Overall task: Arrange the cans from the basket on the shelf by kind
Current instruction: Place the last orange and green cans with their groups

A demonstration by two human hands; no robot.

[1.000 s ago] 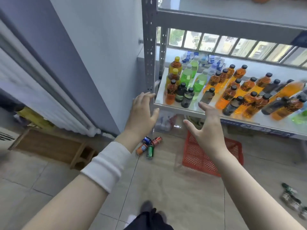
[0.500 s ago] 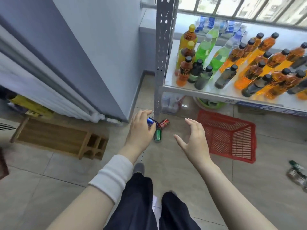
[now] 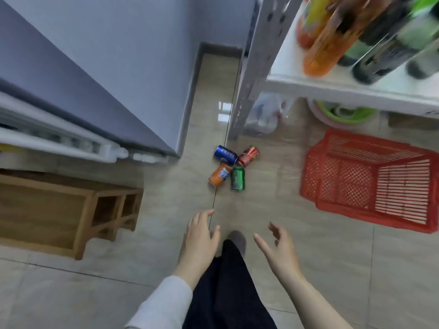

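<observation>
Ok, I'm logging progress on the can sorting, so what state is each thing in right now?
Blue can, lying on its side on the floor.
Red can, on its side, beside the blue one.
Orange can, on its side on the floor.
Green can, on its side on the floor.
Red basket, on the floor, no cans seen inside.
Left hand, open, holding nothing.
Right hand, open, holding nothing.
Bottles, standing on the shelf, blurred.
</observation>
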